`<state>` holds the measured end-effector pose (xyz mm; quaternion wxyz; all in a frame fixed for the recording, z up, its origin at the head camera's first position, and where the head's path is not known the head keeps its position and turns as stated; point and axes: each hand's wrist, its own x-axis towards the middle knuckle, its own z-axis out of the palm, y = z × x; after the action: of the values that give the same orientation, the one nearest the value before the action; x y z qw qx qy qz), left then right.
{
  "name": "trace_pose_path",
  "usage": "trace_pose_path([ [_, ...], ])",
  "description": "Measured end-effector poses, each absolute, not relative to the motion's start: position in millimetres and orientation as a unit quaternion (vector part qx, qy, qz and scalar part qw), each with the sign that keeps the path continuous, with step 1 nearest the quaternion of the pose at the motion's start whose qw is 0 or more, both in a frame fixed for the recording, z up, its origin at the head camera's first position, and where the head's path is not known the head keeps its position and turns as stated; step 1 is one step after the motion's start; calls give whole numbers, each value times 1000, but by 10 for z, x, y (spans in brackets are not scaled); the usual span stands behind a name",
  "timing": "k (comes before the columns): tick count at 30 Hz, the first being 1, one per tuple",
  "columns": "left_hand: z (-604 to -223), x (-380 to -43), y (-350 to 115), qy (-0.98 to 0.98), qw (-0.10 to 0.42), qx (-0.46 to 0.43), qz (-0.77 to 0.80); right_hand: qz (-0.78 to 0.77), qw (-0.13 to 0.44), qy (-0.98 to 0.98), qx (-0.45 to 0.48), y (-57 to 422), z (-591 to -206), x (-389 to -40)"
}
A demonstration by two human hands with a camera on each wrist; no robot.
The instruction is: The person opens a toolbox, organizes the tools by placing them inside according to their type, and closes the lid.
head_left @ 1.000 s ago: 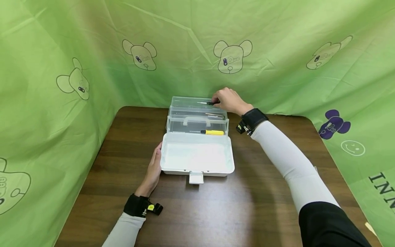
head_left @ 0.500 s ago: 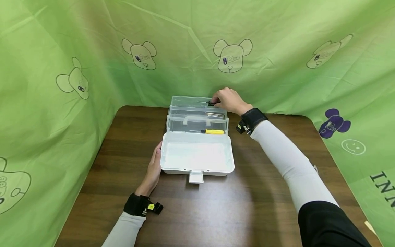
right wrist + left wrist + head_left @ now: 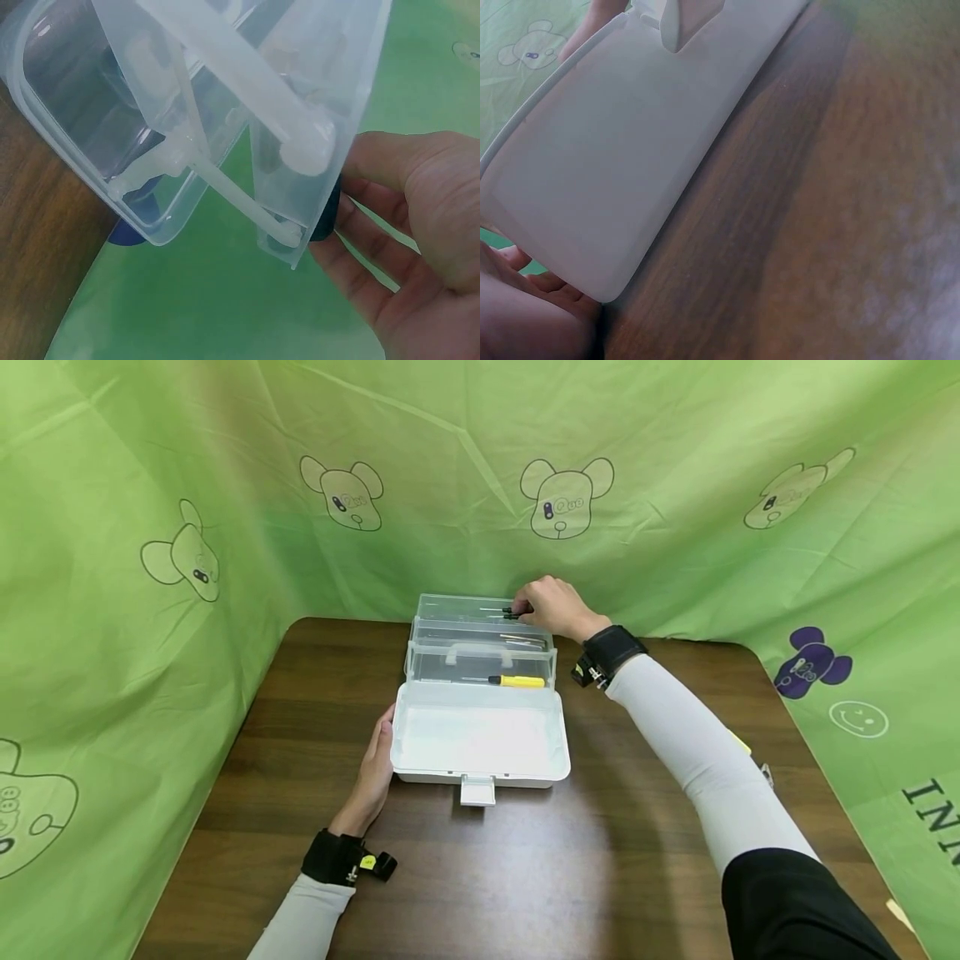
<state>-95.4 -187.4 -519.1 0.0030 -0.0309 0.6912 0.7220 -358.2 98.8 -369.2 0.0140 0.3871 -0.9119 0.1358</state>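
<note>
The right grip (image 3: 557, 607) is closed on something slim at the right end of the top clear tray (image 3: 450, 605): its fingers pinch at the black-handled tools (image 3: 507, 610), whose thin shafts point left from the fingertips. Whether it holds one or both of them is hard to tell. Just nearer the person than this grip, the middle clear tray (image 3: 450, 633) holds thin metal rods (image 3: 523, 639). Nearer still, in the lowest clear tray, lies a yellow-handled screwdriver (image 3: 517, 681), its shaft also pointing left.

The left grip (image 3: 374, 768) rests against the left end of the white box (image 3: 480, 739), thumb and fingers loosely apart along its side. Right of that grip, the box's latch (image 3: 477, 791) sticks out over the table (image 3: 525, 877). Behind the right grip hangs a green cloth (image 3: 450, 543) printed with bear heads.
</note>
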Motion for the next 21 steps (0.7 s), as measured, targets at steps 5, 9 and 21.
trace_pose_path([
  [5, -5186, -944, -1874, 690, 1, -30, 724, 133, 22, -911, 389, 988, -3721, -3590],
  [9, -5184, -951, -1866, 690, 2, -31, 723, 138, 30, -912, 385, 1015, -3706, -3570],
  [21, -5183, -939, -1844, 674, -10, -30, 738, 105, 29, -919, 379, 1109, -3602, -3513],
])
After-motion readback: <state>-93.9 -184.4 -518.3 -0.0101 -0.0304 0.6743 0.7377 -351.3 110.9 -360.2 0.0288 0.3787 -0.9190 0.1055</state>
